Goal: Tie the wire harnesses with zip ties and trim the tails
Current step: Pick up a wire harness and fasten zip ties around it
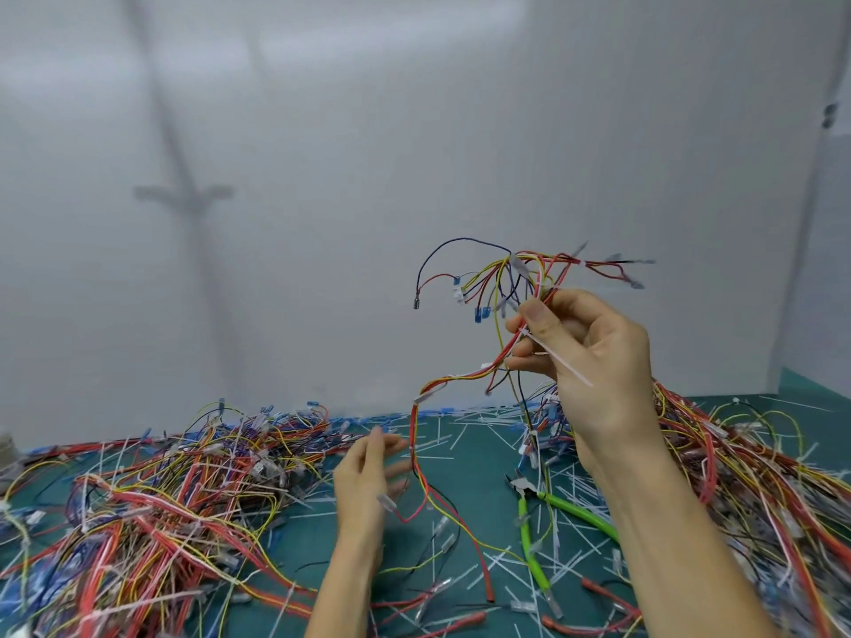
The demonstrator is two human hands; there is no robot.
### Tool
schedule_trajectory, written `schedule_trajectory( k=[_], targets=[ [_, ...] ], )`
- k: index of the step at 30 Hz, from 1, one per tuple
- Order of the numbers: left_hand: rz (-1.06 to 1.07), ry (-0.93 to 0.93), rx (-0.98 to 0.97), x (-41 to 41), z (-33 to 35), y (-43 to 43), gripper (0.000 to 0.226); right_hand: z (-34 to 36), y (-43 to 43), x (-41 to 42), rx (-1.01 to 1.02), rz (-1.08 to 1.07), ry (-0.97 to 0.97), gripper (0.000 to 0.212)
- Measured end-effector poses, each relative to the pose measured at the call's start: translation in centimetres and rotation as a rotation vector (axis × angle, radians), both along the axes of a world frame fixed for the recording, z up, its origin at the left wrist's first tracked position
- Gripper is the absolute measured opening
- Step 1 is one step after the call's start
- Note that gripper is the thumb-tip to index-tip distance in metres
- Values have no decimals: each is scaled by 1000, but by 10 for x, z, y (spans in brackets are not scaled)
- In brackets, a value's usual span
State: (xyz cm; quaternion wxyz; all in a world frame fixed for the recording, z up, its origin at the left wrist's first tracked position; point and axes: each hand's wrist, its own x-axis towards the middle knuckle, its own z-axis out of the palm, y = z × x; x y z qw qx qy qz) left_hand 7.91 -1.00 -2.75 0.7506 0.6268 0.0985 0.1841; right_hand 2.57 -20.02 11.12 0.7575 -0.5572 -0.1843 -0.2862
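- The right hand (594, 347) is raised above the table, thumb and fingers pinched on a harness (502, 287) of red, yellow, blue and black wires.
- A white zip tie (559, 361) sits on that bundle at the fingers; its untrimmed tail slants down and to the right across the palm.
- Above the grip the wires fan out to blue and white connectors; below it they hang down onto the mat (474, 458).
- The left hand (368, 481) hovers lower, fingers spread and holding nothing, just beside the hanging red wires; it is blurred.
- Green-handled cutters (529, 513) lie on the mat under the right forearm.
- Cut white tails are scattered over the mat.
- Wire piles lie to the left (161, 499) and to the right (746, 476).
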Motion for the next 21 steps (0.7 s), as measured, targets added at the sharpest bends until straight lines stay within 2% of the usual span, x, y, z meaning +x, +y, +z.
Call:
schedule_trajectory(
  k=[4,8,10,12,14,17,21],
  targets=[
    [271,-166,370,-8,-23,13,19,-2,0,1,-28,-9,-13,12],
    [337,-265,636,-22,-26,37,15,-3,0,0,-42,-4,-17,13],
    [356,-292,755,-31,-29,58,2,-3,1,-1,-54,1,-14,12],
    [375,-313,855,-38,-31,81,10,-2,2,-2,-77,12,-13,12],
    [393,-308,909,-42,-31,98,4,-3,4,-3,-105,30,-13,12],
    [406,-311,921,-42,-26,99,8,-4,6,-4,-142,60,-7,11],
    [353,-379,801,-30,-9,68,13,-6,9,-3,-188,74,3,11]
  ],
)
